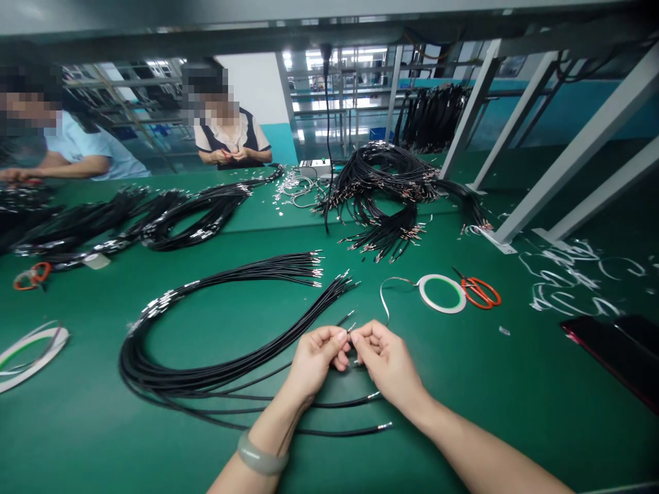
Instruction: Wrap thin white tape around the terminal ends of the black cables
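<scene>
Both hands meet fingertip to fingertip at one cable end, low in the middle of the head view. My left hand (pixel 316 357) pinches the end of a black cable; a greenish bangle is on its wrist. Against the same spot, the thumb and forefinger of my right hand (pixel 386 360) are closed. A narrow tape strip (pixel 382 296) runs from a white tape roll (pixel 421 295) down behind my right hand; whether the fingers hold it is hidden. The looped bundle of black cables (pixel 206 374) lies to the left, several bare metal ends pointing right.
Orange-handled scissors (pixel 481 293) touch the roll. White strip scraps (pixel 571 281) and a dark phone-like object (pixel 612 357) lie at right. Cable heaps (pixel 381 171) sit behind, near grey metal posts (pixel 571 151). More scissors (pixel 31 276) and another roll (pixel 59 343) are left. Two people work across the table.
</scene>
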The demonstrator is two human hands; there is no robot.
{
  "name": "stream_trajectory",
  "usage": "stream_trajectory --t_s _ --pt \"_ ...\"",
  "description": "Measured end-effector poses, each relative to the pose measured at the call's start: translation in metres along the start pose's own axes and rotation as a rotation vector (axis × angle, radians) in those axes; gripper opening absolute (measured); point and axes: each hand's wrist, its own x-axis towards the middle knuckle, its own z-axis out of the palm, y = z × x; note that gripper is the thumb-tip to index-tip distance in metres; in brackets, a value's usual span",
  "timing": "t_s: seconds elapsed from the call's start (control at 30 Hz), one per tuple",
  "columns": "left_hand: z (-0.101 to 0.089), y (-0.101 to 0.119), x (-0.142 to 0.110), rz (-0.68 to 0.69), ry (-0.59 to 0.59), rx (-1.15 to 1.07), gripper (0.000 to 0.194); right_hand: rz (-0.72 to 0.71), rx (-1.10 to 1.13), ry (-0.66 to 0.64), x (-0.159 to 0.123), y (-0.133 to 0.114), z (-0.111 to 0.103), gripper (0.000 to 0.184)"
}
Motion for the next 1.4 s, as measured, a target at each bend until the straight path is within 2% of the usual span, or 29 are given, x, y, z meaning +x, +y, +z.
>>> stream_trajectory --t_s 0.33,0.57,0.8,0.93,1.4 --pt "-0.005 0.002 0.001 -0.032 -0.067 0.014 0.031 0.072 0.092 -0.079 0.009 0.005 -0.005 0.027" --pt "-0.004 0.005 -0.001 -0.019 -0.066 0.072 0.030 0.101 0.088 -0.059 0.013 0.007 -0.008 0.027" --pt "0.000 0.000 -0.003 0.103 0.117 0.159 0.023 0.049 0.056 -0.039 0.014 0.010 -0.010 0.029" --pt "0.001 -0.001 -0.003 0.103 0.151 0.168 0.022 0.035 0.033 -0.038 0.012 0.009 -0.011 0.028" --pt "-0.002 0.004 -0.003 -0.008 0.032 0.000 0.030 -0.003 0.030 -0.060 0.011 0.006 -0.011 0.023"
